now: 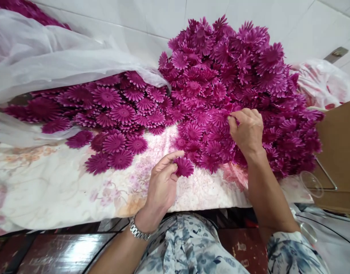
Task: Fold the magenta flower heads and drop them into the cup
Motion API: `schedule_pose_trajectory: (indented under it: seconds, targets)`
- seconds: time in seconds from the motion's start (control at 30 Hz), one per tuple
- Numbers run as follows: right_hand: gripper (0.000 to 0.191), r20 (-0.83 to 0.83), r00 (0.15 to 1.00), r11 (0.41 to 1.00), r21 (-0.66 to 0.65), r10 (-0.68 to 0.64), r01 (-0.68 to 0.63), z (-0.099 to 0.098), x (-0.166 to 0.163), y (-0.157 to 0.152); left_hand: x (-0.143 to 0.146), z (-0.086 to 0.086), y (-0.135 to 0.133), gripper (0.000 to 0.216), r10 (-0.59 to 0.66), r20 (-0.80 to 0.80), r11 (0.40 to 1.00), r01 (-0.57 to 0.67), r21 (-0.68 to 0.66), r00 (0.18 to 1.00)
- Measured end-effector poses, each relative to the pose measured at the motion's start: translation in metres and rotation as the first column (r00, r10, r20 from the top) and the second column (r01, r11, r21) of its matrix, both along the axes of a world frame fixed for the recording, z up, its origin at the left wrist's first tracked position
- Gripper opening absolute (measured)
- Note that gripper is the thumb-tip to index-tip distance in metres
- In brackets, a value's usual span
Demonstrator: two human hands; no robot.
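My left hand (165, 180) is closed on a single purple artificial flower head (184, 167), held at its edge by the thumb while the index finger reaches out above it. Over the front of a large heap of purple flower heads (209, 87), my right hand (248, 129) pinches thumb and forefinger together at the rim of one flower head (219, 118). Its other fingers are curled, and the exact grip is partly hidden. Several loose flower heads (114, 143) lie flat to the left of my left hand.
A white translucent bag (77, 61) lies at the left, with more flower heads spilling from its mouth. A floral cloth (63, 182) covers the table. At the right stand a cardboard box (339, 152), a clear plastic cup (311, 184) and another plastic bag (325, 82). Behind rises a tiled wall (152, 17).
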State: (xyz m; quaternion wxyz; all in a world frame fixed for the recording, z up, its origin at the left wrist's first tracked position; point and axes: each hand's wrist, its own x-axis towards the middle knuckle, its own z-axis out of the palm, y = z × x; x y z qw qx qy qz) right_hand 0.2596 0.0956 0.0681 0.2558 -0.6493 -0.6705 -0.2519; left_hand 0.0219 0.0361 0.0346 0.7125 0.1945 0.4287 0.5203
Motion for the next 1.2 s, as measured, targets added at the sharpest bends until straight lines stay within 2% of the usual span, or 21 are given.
schedule_pose_trajectory:
  seconds: [0.3,0.43,0.53,0.6,0.63,0.67,0.73,0.77,0.83,0.9,0.97,1.0,1.03,1.07,1.13,1.17,1.2]
  targets:
    - [0.018,-0.180,0.984,0.978,0.205,-0.005,0.043,0.016,0.002,-0.003,0.002,0.005,0.003,0.012,-0.037,-0.051,0.999,0.039,0.029,0.998]
    - [0.023,-0.200,0.980,0.969,0.239,-0.021,0.070,0.020,0.003,-0.004,0.003,0.006,0.003,0.008,-0.068,-0.075,0.997,0.069,0.024,0.995]
    - [0.031,-0.310,0.950,0.978,0.207,0.044,0.023,0.023,-0.003,-0.010,0.004,0.004,0.002,0.006,-0.089,-0.096,0.993,0.096,0.066,0.991]
    - [0.033,-0.449,0.879,0.985,0.126,0.161,-0.116,0.025,-0.014,-0.019,0.005,0.005,0.000,0.008,-0.112,-0.129,0.984,0.128,0.125,0.985]
    - [0.033,-0.530,0.816,0.971,0.078,0.232,-0.226,0.025,-0.022,-0.025,0.007,0.006,-0.001,0.010,-0.127,-0.152,0.974,0.152,0.166,0.980]
    - [0.032,-0.608,0.736,0.936,0.031,0.296,-0.351,0.024,-0.031,-0.031,0.008,0.008,-0.002,0.017,-0.143,-0.179,0.960,0.181,0.214,0.973]
    - [0.031,-0.736,0.569,0.812,-0.047,0.366,-0.582,0.020,-0.048,-0.042,0.011,0.013,-0.004,0.032,-0.152,-0.249,0.920,0.229,0.318,0.957]
    - [0.031,-0.782,0.506,0.748,-0.078,0.364,-0.659,0.017,-0.056,-0.048,0.012,0.015,-0.004,0.033,-0.137,-0.291,0.897,0.244,0.368,0.947]
    - [0.033,-0.849,0.426,0.668,-0.122,0.313,-0.734,0.009,-0.068,-0.056,0.013,0.017,-0.004,0.017,-0.071,-0.375,0.856,0.250,0.453,0.924]
    - [0.034,-0.897,0.365,0.645,-0.126,0.251,-0.754,0.005,-0.071,-0.061,0.011,0.014,-0.002,0.004,-0.007,-0.439,0.846,0.239,0.477,0.899]
    - [0.034,-0.917,0.330,0.631,-0.123,0.222,-0.766,0.006,-0.065,-0.060,0.009,0.008,0.001,0.006,0.029,-0.464,0.870,0.207,0.448,0.885]
    - [0.033,-0.909,0.348,0.640,-0.127,0.231,-0.757,0.009,-0.059,-0.057,0.008,0.004,0.003,0.006,0.044,-0.469,0.885,0.183,0.428,0.882]
    - [0.032,-0.878,0.406,0.681,-0.137,0.252,-0.719,0.014,-0.052,-0.052,0.007,0.001,0.004,0.007,0.055,-0.472,0.897,0.165,0.411,0.880]
    - [0.032,-0.817,0.507,0.756,-0.144,0.273,-0.638,0.018,-0.043,-0.046,0.007,-0.002,0.005,0.008,0.059,-0.473,0.904,0.154,0.398,0.879]
    - [0.033,-0.594,0.773,0.934,-0.095,0.224,-0.345,0.028,-0.025,-0.029,0.007,-0.003,0.007,0.011,0.045,-0.479,0.913,0.158,0.375,0.876]
    - [0.031,-0.452,0.881,0.983,-0.042,0.139,-0.177,0.031,-0.017,-0.022,0.007,-0.003,0.007,0.011,0.032,-0.486,0.917,0.168,0.363,0.874]
    - [0.030,-0.332,0.942,0.999,0.009,0.045,-0.044,0.032,-0.010,-0.016,0.007,-0.001,0.007,0.010,0.024,-0.494,0.918,0.176,0.355,0.869]
